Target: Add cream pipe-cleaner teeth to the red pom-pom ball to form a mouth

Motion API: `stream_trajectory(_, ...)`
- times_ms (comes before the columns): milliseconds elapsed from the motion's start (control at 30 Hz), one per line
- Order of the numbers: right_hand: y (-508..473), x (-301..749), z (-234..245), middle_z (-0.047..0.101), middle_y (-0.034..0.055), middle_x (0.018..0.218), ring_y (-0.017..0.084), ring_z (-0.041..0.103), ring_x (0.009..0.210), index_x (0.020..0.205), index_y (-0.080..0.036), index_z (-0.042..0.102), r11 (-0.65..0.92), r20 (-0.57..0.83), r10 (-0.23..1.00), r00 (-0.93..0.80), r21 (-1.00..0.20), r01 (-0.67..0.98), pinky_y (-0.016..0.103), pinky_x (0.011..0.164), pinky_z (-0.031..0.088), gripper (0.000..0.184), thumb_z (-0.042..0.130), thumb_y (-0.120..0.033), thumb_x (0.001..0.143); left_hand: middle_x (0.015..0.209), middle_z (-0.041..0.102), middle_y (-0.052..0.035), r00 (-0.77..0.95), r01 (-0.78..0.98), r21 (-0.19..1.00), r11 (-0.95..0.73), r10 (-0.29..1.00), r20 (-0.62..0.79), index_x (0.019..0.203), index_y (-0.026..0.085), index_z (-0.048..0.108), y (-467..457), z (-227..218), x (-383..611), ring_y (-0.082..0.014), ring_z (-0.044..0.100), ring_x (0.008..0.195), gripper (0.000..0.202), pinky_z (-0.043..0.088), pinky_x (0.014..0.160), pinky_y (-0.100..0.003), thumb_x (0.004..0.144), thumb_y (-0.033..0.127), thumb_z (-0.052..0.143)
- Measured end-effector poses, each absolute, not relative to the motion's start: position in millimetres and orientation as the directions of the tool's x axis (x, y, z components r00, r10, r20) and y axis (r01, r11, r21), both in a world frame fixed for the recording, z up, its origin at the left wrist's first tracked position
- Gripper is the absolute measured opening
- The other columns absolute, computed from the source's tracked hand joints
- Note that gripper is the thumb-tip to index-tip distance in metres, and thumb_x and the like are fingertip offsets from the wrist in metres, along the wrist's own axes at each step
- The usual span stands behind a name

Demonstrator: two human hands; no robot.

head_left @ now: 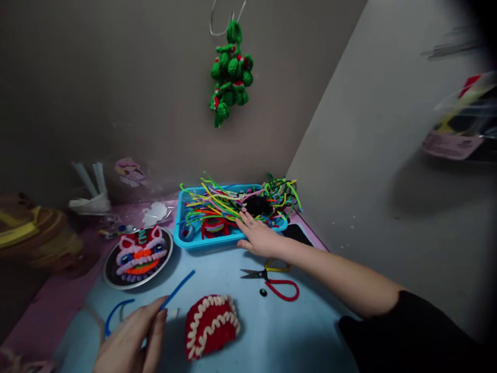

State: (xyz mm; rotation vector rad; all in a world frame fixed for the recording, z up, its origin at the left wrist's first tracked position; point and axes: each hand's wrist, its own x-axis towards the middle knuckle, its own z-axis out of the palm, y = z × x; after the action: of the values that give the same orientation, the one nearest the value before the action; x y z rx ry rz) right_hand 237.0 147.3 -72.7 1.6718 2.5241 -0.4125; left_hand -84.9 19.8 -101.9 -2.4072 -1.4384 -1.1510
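Observation:
A blue pipe cleaner (178, 289) is pinched between the thumb and fingers of my left hand (134, 336), low on the left; one end points up and right, and a curved blue length (109, 320) shows on the hand's other side. My right hand (259, 237) reaches over the front right of a light blue tray (212, 244), fingers stretched out against loose pipe cleaners (217, 199) of many colours. Between my hands lies a red fuzzy piece (217, 339) edged with curly white trim. Scissors (282, 298) with red and yellow handles lie partly open below my right forearm.
A round dish (171, 254) at left holds a colourful lion-face craft (142, 254). A small dark round piece (263, 292) lies beside the scissors. Behind the tray's right side is a dark flat object (298, 234). Green knitted ornaments (233, 67) hang on the wall.

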Motion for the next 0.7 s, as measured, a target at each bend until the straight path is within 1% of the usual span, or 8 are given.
stream_trajectory(167,125.2,235.2,-70.2,0.015,0.0161,0.160,0.032,0.010,0.149,0.152,-0.012,0.024,0.386,-0.183,0.883,-0.432,-0.237,0.891,0.054,0.117,0.023,0.072,0.050,-0.041,0.092,0.080,0.072,0.0002,0.193,0.781,0.351,-0.517,0.734,0.651,0.104,0.025,0.061,17.9,-100.7,-79.4,-0.0131,0.066,0.057,0.023,0.054,0.062,-0.022,0.095,0.039,0.045)
stream_trajectory(233,117.9,237.5,-70.5,0.023,0.0156,0.158,0.032,0.017,0.148,0.150,-0.013,0.032,0.427,-0.133,0.874,-0.468,-0.254,0.868,0.053,0.117,0.026,0.066,0.052,-0.033,0.091,0.081,0.072,-0.0003,0.162,0.787,0.381,-0.486,0.758,0.632,0.105,0.025,0.061,16.0,-101.7,-77.2,-0.0137,0.066,0.058,0.023,0.054,0.064,-0.024,0.095,0.038,0.045)
stream_trajectory(333,115.7,244.8,-68.6,0.046,0.0141,0.148,0.027,0.043,0.137,0.134,-0.016,0.055,0.497,0.075,0.864,-0.497,-0.278,0.822,0.046,0.111,0.039,0.044,0.046,-0.019,0.091,0.081,0.071,-0.0007,0.146,0.787,0.396,-0.472,0.767,0.624,0.104,0.025,0.062,14.2,-103.3,-76.5,-0.0145,0.066,0.060,0.024,0.054,0.064,-0.024,0.095,0.039,0.045)
stream_trajectory(400,123.1,250.0,-63.9,0.062,0.0118,0.131,0.023,0.057,0.123,0.121,-0.018,0.064,0.530,0.263,0.845,-0.465,-0.299,0.794,0.042,0.104,0.046,0.040,0.040,-0.012,0.090,0.081,0.071,-0.0010,0.145,0.788,0.394,-0.473,0.765,0.628,0.104,0.025,0.062,14.4,-103.4,-77.6,-0.0148,0.067,0.061,0.024,0.054,0.065,-0.025,0.095,0.039,0.045)
stream_trajectory(500,145.1,249.7,-56.1,0.067,0.0121,0.118,0.023,0.059,0.116,0.119,-0.017,0.064,0.502,0.434,0.833,-0.343,-0.331,0.799,0.042,0.103,0.046,0.041,0.037,-0.010,0.090,0.080,0.072,-0.0008,0.189,0.776,0.366,-0.513,0.743,0.642,0.105,0.024,0.062,16.0,-102.4,-79.9,-0.0140,0.066,0.059,0.022,0.054,0.062,-0.023,0.094,0.037,0.047)
stream_trajectory(567,161.4,240.1,-55.4,0.059,0.0169,0.131,0.026,0.053,0.125,0.131,-0.012,0.055,0.442,0.380,0.874,-0.304,-0.359,0.822,0.044,0.107,0.041,0.042,0.044,-0.020,0.092,0.080,0.072,-0.0007,0.221,0.764,0.348,-0.543,0.727,0.650,0.106,0.024,0.062,17.2,-102.6,-81.0,-0.0136,0.066,0.059,0.022,0.054,0.061,-0.022,0.094,0.036,0.048)
stream_trajectory(633,174.5,223.8,-59.9,0.043,0.0203,0.148,0.031,0.041,0.136,0.143,-0.010,0.041,0.390,0.221,0.919,-0.327,-0.372,0.843,0.047,0.110,0.036,0.059,0.052,-0.036,0.091,0.081,0.072,-0.0010,0.227,0.763,0.337,-0.552,0.717,0.660,0.106,0.024,0.062,18.4,-104.4,-81.7,-0.0140,0.067,0.061,0.022,0.055,0.062,-0.023,0.094,0.036,0.048)
stream_trajectory(700,181.9,205.4,-67.1,0.034,0.0207,0.153,0.034,0.036,0.139,0.149,-0.014,0.033,0.369,0.093,0.928,-0.361,-0.363,0.856,0.053,0.109,0.033,0.066,0.045,-0.049,0.094,0.082,0.073,-0.0015,0.226,0.770,0.321,-0.552,0.707,0.670,0.106,0.024,0.062,19.3,-107.2,-82.9,-0.0145,0.069,0.063,0.022,0.056,0.063,-0.023,0.094,0.036,0.049)
